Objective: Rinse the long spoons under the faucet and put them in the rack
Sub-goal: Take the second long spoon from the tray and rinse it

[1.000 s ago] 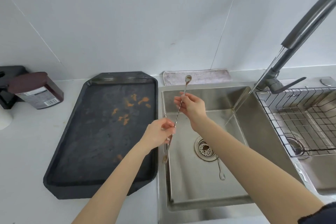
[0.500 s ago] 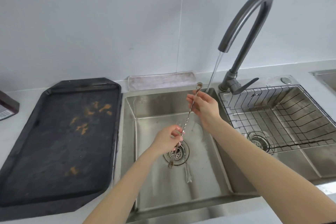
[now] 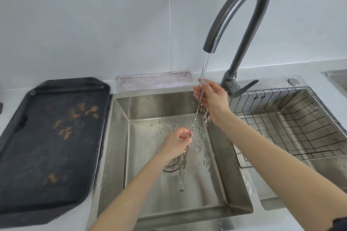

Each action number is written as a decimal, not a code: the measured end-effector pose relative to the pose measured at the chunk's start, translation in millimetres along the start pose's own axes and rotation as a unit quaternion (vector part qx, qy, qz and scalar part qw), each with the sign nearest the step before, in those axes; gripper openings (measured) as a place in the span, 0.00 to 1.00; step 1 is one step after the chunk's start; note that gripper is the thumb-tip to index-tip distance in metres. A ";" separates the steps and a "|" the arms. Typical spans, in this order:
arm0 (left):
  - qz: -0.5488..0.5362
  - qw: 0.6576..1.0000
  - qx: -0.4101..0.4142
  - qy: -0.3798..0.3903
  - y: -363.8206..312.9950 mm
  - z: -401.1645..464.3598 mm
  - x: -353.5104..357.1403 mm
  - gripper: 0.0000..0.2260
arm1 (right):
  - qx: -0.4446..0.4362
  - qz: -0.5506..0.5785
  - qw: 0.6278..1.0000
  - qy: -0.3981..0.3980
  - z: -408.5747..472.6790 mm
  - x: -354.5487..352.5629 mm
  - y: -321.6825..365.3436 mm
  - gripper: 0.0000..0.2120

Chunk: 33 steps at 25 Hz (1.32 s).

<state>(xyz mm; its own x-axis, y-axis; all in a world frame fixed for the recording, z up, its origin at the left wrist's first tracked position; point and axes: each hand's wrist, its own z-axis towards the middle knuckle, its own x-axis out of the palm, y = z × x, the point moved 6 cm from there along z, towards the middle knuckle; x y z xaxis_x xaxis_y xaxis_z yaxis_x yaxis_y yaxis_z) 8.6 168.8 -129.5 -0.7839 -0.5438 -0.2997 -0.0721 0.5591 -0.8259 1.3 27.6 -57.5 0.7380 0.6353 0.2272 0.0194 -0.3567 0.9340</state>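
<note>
Over the left sink basin, near its back right corner, the long spoon runs steeply on a slant, its bowl end up and toward the back under the water stream from the faucet, its forked end down over the drain. The right hand pinches the upper shaft just below the bowl, forearm reaching in from the lower right. The left hand grips the lower shaft with curled fingers. A second spoon lies on the basin floor. The wire rack sits in the right basin, a dark tray on the counter to the left.
</note>
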 end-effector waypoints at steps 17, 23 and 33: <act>0.110 0.990 0.071 -0.048 -28.3 16.0 -1.0 0.11 | -0.034 -0.045 0.992 0.114 -6.0 15.7 21.0 0.14; 0.129 0.988 0.086 -0.016 -30.6 23.2 1.2 0.12 | -0.011 -0.087 0.983 0.164 -5.9 11.6 28.0 0.07; 0.140 0.982 0.123 -0.008 -52.9 26.2 -0.7 0.12 | -0.015 -0.076 0.983 0.166 -2.7 14.9 21.1 0.09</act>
<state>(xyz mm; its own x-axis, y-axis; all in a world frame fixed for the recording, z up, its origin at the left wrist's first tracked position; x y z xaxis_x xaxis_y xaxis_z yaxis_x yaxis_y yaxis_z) 29.1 123.2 -98.2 -0.7414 -0.4014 -0.5378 0.2975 0.5217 -0.7995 10.8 31.4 -33.7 0.4669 0.8702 0.1574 0.0882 -0.2229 0.9709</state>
